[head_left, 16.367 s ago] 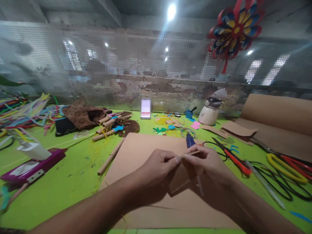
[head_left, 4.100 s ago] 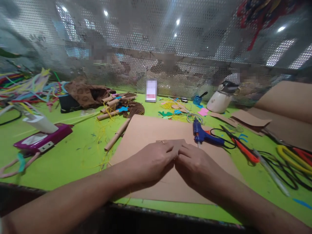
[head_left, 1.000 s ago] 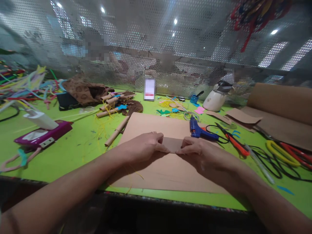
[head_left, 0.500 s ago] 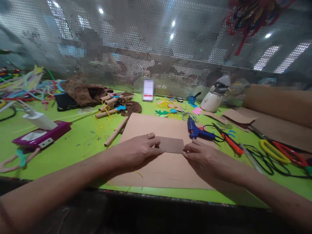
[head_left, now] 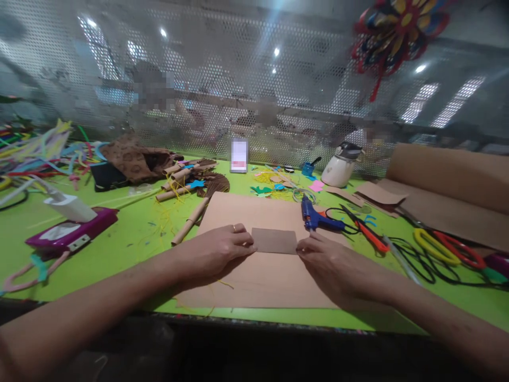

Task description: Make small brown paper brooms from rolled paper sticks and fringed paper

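A small dark brown rectangle of card (head_left: 274, 241) lies on a large light brown sheet (head_left: 254, 281) on the green table. My left hand (head_left: 228, 245) has its fingers closed at the card's left edge. At its right edge, my right hand (head_left: 318, 252) pinches the lower corner. A blue glue gun (head_left: 318, 218) rests on the sheet's upper right part, just beyond my right hand. Beside the sheet's left edge lies a brown paper tube (head_left: 190, 222).
On the left sit a purple power strip (head_left: 71, 231) and a brown cloth (head_left: 131, 159). A phone (head_left: 239, 155) stands at the back near a white spray bottle (head_left: 340, 167). Yellow scissors (head_left: 435, 246), a red-orange cutter (head_left: 371, 237), black cable and cardboard (head_left: 453, 204) are on the right.
My left hand has drawn back a little to the left, so more of the dark card's left end shows. My right hand stays at the other edge. The camera view has shifted slightly.
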{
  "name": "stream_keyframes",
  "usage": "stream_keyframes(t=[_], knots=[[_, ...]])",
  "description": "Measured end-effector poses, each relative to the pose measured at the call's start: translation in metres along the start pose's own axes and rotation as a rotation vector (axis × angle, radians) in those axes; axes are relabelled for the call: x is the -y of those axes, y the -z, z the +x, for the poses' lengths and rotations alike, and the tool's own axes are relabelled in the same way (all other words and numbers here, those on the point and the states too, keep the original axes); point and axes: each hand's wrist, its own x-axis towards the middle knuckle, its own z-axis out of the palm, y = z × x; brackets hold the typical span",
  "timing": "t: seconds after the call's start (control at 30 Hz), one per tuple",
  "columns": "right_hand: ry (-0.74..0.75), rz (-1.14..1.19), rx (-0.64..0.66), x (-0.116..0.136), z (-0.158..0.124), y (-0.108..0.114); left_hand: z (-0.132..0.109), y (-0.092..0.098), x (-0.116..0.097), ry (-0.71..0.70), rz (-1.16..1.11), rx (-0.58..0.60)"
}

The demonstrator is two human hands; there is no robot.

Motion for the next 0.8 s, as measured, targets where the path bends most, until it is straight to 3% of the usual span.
stream_keyframes(t=[0.17, 0.33, 0.5, 0.67, 0.8], knots=[[0.051, -0.146, 0.116, 0.006, 0.028, 0.011, 0.018, -0.005, -0.002, 0.008, 0.064, 0.002], [-0.066, -0.178, 0.093, 0.011, 0.048, -0.005, 0.045, -0.017, -0.012, 0.04, 0.19, 0.063], [-0.087, -0.131, 0.057, 0.01, 0.049, -0.014, 0.046, -0.024, -0.023, 0.11, 0.258, 0.028], [-0.094, 0.153, -0.038, -0.006, 0.043, 0.003, 0.044, -0.001, -0.019, 0.195, 0.24, -0.006], [-0.063, 0.548, -0.076, -0.013, 0.039, 0.022, 0.046, 0.027, -0.009, 0.216, -0.076, 0.059]])
